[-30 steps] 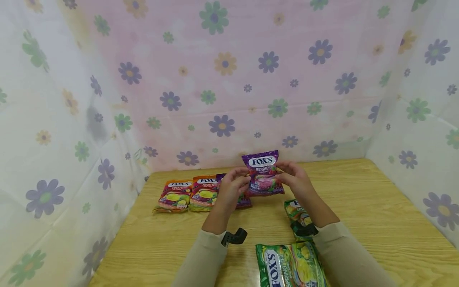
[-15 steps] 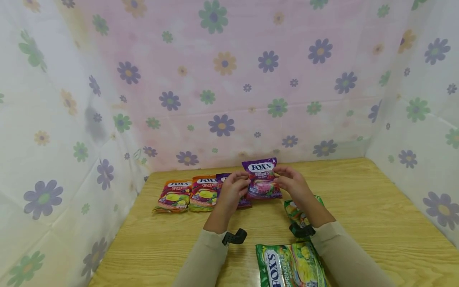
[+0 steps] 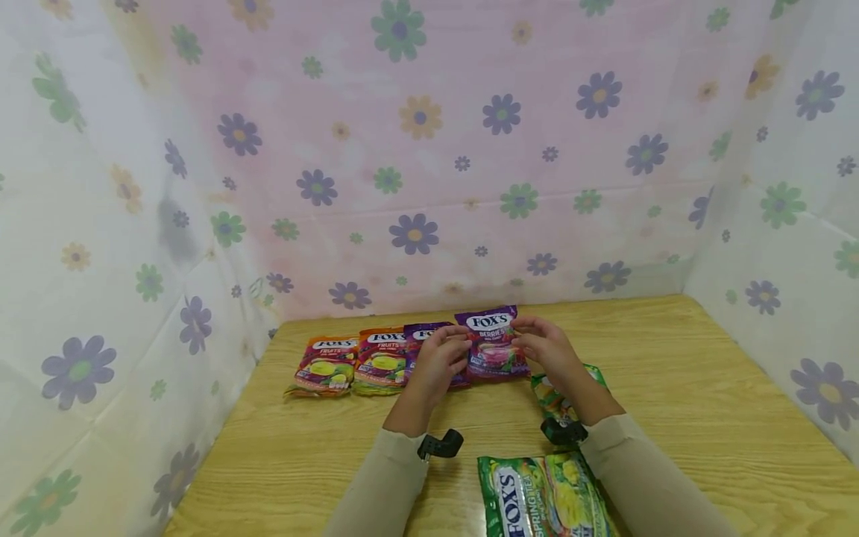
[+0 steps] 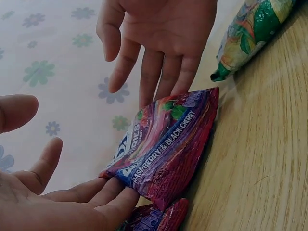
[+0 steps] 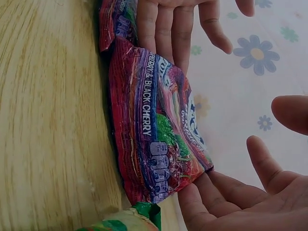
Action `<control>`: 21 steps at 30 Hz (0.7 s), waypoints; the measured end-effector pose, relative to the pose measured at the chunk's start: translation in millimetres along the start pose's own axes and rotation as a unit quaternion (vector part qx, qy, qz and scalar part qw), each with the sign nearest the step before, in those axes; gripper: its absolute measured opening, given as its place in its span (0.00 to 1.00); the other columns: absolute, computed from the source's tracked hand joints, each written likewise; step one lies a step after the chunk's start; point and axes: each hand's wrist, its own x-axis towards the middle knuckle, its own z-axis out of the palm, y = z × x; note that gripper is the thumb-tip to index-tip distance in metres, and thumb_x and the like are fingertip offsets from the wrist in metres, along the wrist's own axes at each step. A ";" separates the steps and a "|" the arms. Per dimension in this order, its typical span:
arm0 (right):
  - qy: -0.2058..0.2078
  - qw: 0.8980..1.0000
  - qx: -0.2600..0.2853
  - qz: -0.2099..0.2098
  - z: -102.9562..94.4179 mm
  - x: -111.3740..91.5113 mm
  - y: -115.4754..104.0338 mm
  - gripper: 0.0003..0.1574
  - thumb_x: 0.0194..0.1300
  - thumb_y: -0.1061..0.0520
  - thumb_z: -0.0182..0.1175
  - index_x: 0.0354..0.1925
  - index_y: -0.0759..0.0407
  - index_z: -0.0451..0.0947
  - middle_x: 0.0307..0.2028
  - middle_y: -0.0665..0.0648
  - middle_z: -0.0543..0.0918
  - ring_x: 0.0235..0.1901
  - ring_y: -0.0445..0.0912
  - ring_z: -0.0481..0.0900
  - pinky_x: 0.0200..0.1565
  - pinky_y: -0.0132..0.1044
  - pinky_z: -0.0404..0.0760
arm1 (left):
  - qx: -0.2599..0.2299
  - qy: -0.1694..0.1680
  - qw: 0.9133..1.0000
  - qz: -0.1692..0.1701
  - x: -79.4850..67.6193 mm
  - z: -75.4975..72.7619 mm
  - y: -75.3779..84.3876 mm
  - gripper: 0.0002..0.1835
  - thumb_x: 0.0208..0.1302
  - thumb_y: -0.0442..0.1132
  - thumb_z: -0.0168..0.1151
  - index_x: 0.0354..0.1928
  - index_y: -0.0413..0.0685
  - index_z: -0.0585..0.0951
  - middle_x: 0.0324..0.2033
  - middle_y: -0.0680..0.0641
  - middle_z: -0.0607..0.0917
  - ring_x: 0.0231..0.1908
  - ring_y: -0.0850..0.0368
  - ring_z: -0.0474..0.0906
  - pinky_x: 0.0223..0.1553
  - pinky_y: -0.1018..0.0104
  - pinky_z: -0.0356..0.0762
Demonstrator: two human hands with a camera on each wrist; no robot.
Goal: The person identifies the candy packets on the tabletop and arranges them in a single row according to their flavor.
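Note:
A purple bag of Fox's berries candy stands on the table, leaning slightly back, at the right end of a row of candy bags. My left hand is at its left edge and my right hand at its right edge. Both wrist views show straight fingers touching the sides of the bag, while both thumbs are spread away from it. Behind my left hand, partly hidden, another purple candy bag overlaps the row. Two orange-topped fruits candy bags continue it leftward.
A large green spring tea candy bag lies near the front of the wooden table. Beneath my right forearm is a smaller-looking green candy bag, partly covered. Flower-patterned cloth encloses the table's back and sides.
The purple berries bag has come down from the air onto the table beside the other purple bag. Both hands lowered with it, and the thumbs have come off its front.

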 end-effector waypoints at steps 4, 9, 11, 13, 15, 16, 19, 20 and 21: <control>0.000 1.000 -0.013 0.006 0.0 0.6 2.0 0.29 0.76 0.61 0.54 0.70 0.71 0.64 0.73 0.70 0.67 0.70 0.64 0.69 0.74 0.60 0.66 | 0.000 0.001 1.000 -0.009 -0.1 0.3 -2.0 0.24 0.76 0.36 0.55 0.68 0.32 0.69 0.71 0.33 0.70 0.74 0.35 0.65 0.75 0.35 0.60; -0.001 1.000 -0.009 0.008 -0.2 0.3 5.3 0.29 0.78 0.60 0.53 0.70 0.72 0.64 0.72 0.71 0.67 0.70 0.64 0.70 0.73 0.59 0.67 | -0.004 0.000 1.000 -0.020 1.0 -0.7 -5.6 0.24 0.75 0.37 0.57 0.67 0.32 0.69 0.71 0.33 0.70 0.75 0.36 0.64 0.75 0.35 0.60; -0.004 1.000 -0.008 0.008 0.1 0.8 6.6 0.29 0.78 0.59 0.53 0.70 0.72 0.64 0.72 0.71 0.68 0.70 0.64 0.70 0.73 0.59 0.68 | -0.004 0.001 1.000 -0.021 1.4 -1.5 -6.5 0.24 0.75 0.37 0.58 0.67 0.32 0.70 0.71 0.33 0.70 0.75 0.36 0.63 0.74 0.34 0.60; -0.009 1.000 -0.015 0.012 0.4 1.4 7.6 0.29 0.78 0.59 0.54 0.70 0.71 0.65 0.72 0.70 0.68 0.69 0.63 0.70 0.73 0.59 0.68 | -0.001 0.002 1.000 -0.019 1.3 -2.0 -6.8 0.24 0.75 0.37 0.57 0.66 0.32 0.70 0.72 0.33 0.69 0.75 0.35 0.63 0.74 0.33 0.59; -0.014 0.999 -0.027 0.015 0.8 2.0 8.1 0.28 0.78 0.59 0.54 0.70 0.70 0.65 0.71 0.70 0.69 0.68 0.62 0.71 0.73 0.59 0.68 | -0.002 0.002 1.000 -0.021 1.0 -2.1 -6.2 0.23 0.75 0.37 0.56 0.66 0.32 0.70 0.72 0.33 0.69 0.76 0.35 0.62 0.74 0.33 0.59; -0.016 0.999 -0.034 0.018 0.8 1.9 8.3 0.28 0.78 0.59 0.55 0.70 0.69 0.66 0.71 0.70 0.69 0.68 0.61 0.72 0.73 0.59 0.68 | -0.001 0.003 1.000 -0.022 0.8 -2.1 -5.8 0.23 0.76 0.37 0.56 0.66 0.32 0.70 0.72 0.33 0.69 0.76 0.35 0.62 0.74 0.33 0.58; -0.026 0.998 -0.053 0.023 0.5 1.5 8.3 0.28 0.78 0.58 0.54 0.70 0.68 0.66 0.70 0.70 0.70 0.67 0.61 0.72 0.72 0.60 0.69 | 0.003 0.005 1.000 -0.026 0.4 -1.7 -4.6 0.22 0.76 0.37 0.55 0.66 0.32 0.70 0.72 0.33 0.69 0.76 0.35 0.62 0.74 0.33 0.58; -0.027 0.998 -0.058 0.024 0.2 1.3 8.2 0.28 0.78 0.57 0.54 0.70 0.67 0.66 0.70 0.70 0.70 0.67 0.60 0.72 0.71 0.60 0.70 | 0.005 0.006 1.000 -0.028 0.2 -1.4 -3.9 0.22 0.76 0.37 0.56 0.66 0.32 0.70 0.72 0.33 0.69 0.76 0.35 0.62 0.74 0.33 0.59; -0.028 0.997 -0.061 0.027 -0.3 1.0 8.0 0.28 0.78 0.57 0.54 0.70 0.67 0.66 0.70 0.70 0.70 0.67 0.60 0.72 0.70 0.60 0.71 | 0.007 0.007 1.000 -0.029 0.3 -1.1 -3.4 0.22 0.76 0.37 0.56 0.66 0.33 0.70 0.71 0.33 0.70 0.75 0.36 0.63 0.74 0.33 0.59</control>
